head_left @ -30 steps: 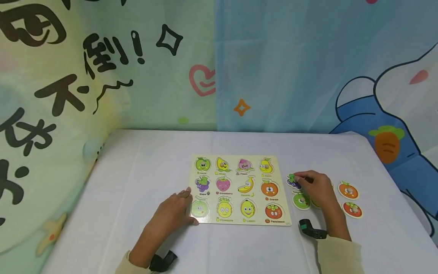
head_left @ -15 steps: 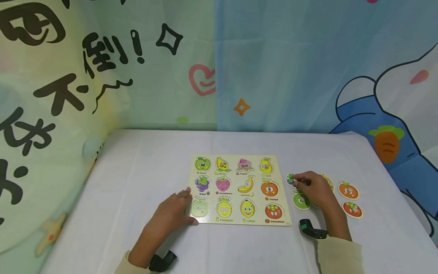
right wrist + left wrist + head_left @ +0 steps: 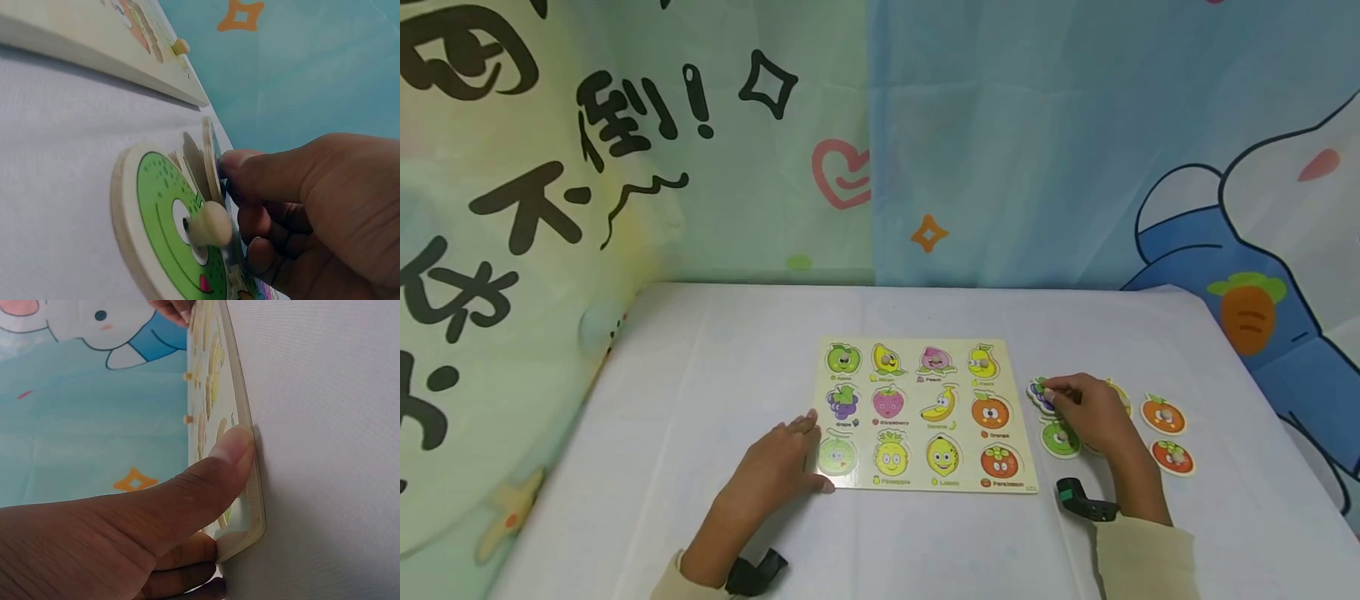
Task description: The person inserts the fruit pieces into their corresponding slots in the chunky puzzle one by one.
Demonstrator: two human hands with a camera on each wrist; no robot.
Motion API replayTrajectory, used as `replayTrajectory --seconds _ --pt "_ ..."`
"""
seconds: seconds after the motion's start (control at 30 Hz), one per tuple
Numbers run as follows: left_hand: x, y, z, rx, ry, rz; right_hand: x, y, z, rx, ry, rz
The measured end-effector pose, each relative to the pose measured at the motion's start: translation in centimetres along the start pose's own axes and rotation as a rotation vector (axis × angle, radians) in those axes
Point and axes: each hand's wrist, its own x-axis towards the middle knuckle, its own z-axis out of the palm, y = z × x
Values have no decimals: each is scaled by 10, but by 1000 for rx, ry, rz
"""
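Observation:
A pale wooden fruit puzzle board [image 3: 868, 421] lies flat on the white table. My left hand [image 3: 781, 458] grips its near left corner; in the left wrist view the thumb [image 3: 232, 447] presses the front edge while the fingers sit at the side. Right of the board, my right hand [image 3: 1093, 412] pinches a purple grape puzzle piece [image 3: 1040, 397]. In the right wrist view that grape piece [image 3: 211, 156] stands tilted, a shadow beside it, its knob hidden by the fingers. A round green smiling piece [image 3: 153, 187] with a wooden knob [image 3: 212, 224] lies just nearer.
An orange piece [image 3: 1163, 417] and a persimmon piece [image 3: 1172, 458] lie right of my right hand. A yellow piece [image 3: 1122, 396] shows partly behind it. Knobbed pieces such as the pear [image 3: 982, 364] sit in the board's back row. Printed cloth hangs behind the table.
The right hand has shifted slightly left, uncovering part of the yellow piece behind it. The grape piece has tilted a little in its grip. The left hand stays on the board.

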Motion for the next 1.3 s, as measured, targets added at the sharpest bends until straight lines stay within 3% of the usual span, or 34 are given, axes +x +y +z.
replayTrajectory --seconds 0.23,0.4,0.73,1.3 --pt "0 0 0 -8 1 -4 -2 -7 0 41 69 11" --pt "-1 1 -2 -11 -11 -20 -2 -15 3 73 146 -25" --pt "-1 0 0 -20 -21 -29 0 -33 13 117 207 -91" --pt "-1 2 1 11 -13 -18 9 -70 40 195 112 -203"
